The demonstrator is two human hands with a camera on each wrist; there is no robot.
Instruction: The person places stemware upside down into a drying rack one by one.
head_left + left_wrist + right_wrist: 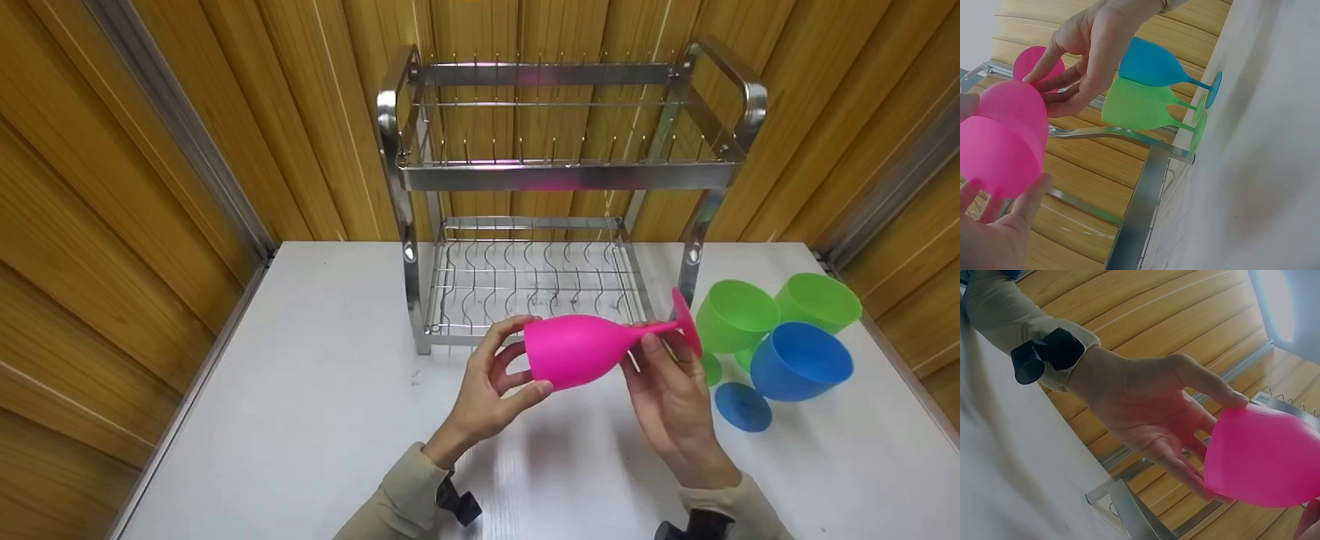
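A pink plastic goblet (576,351) is held sideways above the table, its mouth to the left and its stem and round foot to the right. My left hand (491,382) grips the bowl at its rim, thumb on the near side and fingers on the far side. With thumb and fingers my right hand (671,405) pinches the stem close to the foot. The right wrist view shows the left thumb and fingertips on the rim of the pink bowl (1266,458). In the left wrist view the right hand (1092,53) is at the stem.
A two-tier metal dish rack (566,178) stands behind the hands, with upright prongs above and a wavy wire shelf (525,277) below. To the right, a blue goblet (801,364) and two green goblets (737,315) stand upright close together on the white table (300,420).
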